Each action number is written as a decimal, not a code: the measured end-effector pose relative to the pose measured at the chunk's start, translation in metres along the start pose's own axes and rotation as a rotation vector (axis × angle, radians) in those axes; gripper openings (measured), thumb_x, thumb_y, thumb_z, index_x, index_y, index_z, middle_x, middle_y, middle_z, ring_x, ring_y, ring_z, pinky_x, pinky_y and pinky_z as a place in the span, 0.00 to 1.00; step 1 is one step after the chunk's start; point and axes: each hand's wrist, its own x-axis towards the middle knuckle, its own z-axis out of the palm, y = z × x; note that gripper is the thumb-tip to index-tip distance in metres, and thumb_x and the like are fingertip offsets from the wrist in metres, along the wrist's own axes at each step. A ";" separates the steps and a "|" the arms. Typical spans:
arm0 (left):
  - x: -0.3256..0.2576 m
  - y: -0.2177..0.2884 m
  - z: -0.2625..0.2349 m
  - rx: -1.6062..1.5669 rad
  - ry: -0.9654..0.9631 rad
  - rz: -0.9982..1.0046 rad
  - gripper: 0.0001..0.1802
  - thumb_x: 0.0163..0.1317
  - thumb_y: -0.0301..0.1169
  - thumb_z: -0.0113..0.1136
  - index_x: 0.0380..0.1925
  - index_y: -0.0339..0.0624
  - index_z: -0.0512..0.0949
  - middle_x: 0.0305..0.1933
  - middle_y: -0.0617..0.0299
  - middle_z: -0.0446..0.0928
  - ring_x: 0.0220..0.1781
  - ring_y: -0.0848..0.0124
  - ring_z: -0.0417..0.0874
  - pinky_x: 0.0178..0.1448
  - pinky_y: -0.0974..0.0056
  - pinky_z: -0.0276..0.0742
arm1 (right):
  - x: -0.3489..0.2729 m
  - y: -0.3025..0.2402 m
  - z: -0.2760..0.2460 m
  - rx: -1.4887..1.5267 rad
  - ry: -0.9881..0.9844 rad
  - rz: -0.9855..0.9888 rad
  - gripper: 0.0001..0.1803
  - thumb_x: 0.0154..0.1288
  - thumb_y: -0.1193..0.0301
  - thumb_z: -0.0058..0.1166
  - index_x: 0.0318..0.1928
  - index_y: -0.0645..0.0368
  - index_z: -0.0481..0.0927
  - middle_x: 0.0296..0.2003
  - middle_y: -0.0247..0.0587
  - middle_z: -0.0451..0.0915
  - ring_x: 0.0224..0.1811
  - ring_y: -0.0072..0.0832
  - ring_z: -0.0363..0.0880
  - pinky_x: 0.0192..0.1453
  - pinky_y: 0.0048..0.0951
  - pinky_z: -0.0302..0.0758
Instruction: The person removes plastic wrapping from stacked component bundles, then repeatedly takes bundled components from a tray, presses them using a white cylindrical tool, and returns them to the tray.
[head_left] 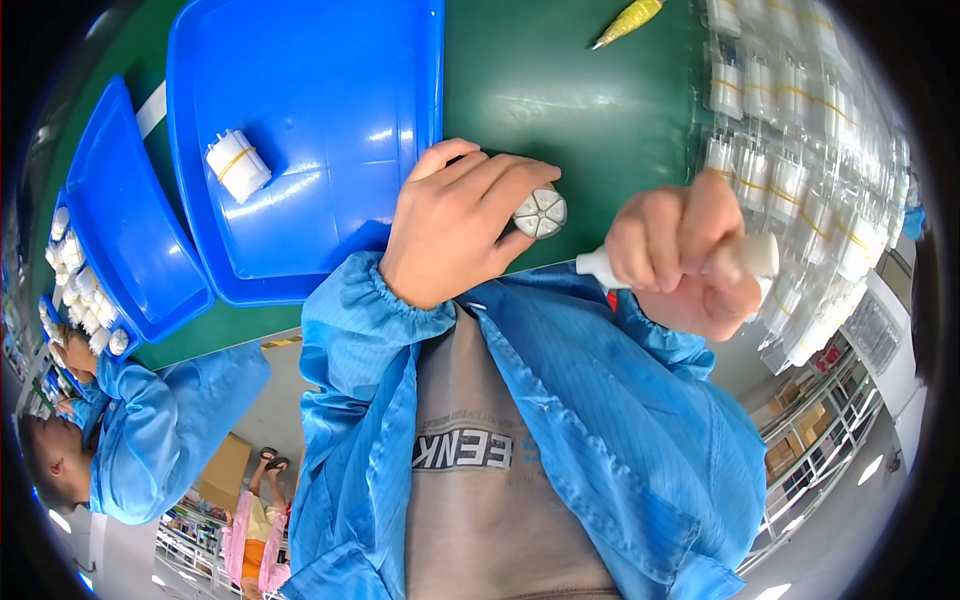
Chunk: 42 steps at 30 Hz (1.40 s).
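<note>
Cylinders held above the worktop

My left hand (468,215) grips a round cylinder with a grey, wedge-divided end (541,213); the face shows between fingertips and thumb, and the palm hides the rest. I judge it stiff and fairly light, best held round its sides. My right hand (688,260) closes on a smooth, white, tapered plastic tube (596,266): its narrow tip pokes out left of the fist. It looks light, perhaps slippery, so I favour a mid-body grip over the green worktop (570,100).
</note>
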 end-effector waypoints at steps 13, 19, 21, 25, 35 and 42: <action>0.000 -0.001 0.000 -0.011 0.004 -0.002 0.19 0.52 0.32 0.69 0.47 0.48 0.83 0.43 0.66 0.85 0.41 0.66 0.84 0.59 0.60 0.73 | 0.019 0.026 0.005 -0.328 0.061 -0.394 0.29 0.78 0.64 0.47 0.17 0.57 0.58 0.12 0.30 0.59 0.10 0.21 0.52 0.14 0.27 0.50; -0.002 -0.002 -0.002 -0.033 -0.031 -0.020 0.24 0.48 0.30 0.70 0.49 0.49 0.83 0.47 0.66 0.86 0.44 0.65 0.85 0.60 0.59 0.72 | 0.020 0.028 0.003 -0.523 -0.024 -0.348 0.26 0.77 0.67 0.46 0.18 0.61 0.62 0.13 0.35 0.62 0.11 0.26 0.58 0.15 0.29 0.53; 0.000 0.000 -0.003 -0.028 -0.019 0.006 0.21 0.51 0.30 0.67 0.48 0.48 0.83 0.44 0.65 0.85 0.43 0.66 0.84 0.59 0.60 0.72 | 0.021 0.030 0.008 -0.587 -0.010 -0.373 0.26 0.77 0.68 0.46 0.18 0.62 0.62 0.14 0.36 0.63 0.11 0.27 0.59 0.15 0.29 0.54; 0.002 0.006 -0.007 -0.046 0.015 -0.048 0.22 0.50 0.32 0.73 0.48 0.46 0.82 0.45 0.63 0.84 0.44 0.62 0.83 0.61 0.57 0.73 | 0.022 0.032 0.010 -0.630 -0.007 -0.446 0.26 0.77 0.67 0.46 0.18 0.62 0.62 0.14 0.38 0.65 0.11 0.28 0.62 0.15 0.29 0.57; -0.001 0.003 -0.016 -0.181 -0.061 -0.020 0.25 0.49 0.24 0.66 0.52 0.46 0.81 0.52 0.63 0.85 0.55 0.63 0.86 0.71 0.53 0.69 | 0.025 0.029 0.004 -0.412 0.015 -0.413 0.26 0.77 0.68 0.47 0.18 0.59 0.59 0.12 0.32 0.60 0.11 0.23 0.56 0.15 0.28 0.51; -0.002 0.003 -0.015 -0.195 -0.096 -0.044 0.26 0.48 0.25 0.66 0.53 0.46 0.81 0.57 0.62 0.84 0.57 0.62 0.85 0.72 0.52 0.68 | 0.017 0.034 0.009 -0.464 0.042 -0.375 0.21 0.74 0.71 0.46 0.20 0.63 0.66 0.14 0.36 0.65 0.11 0.26 0.60 0.16 0.29 0.56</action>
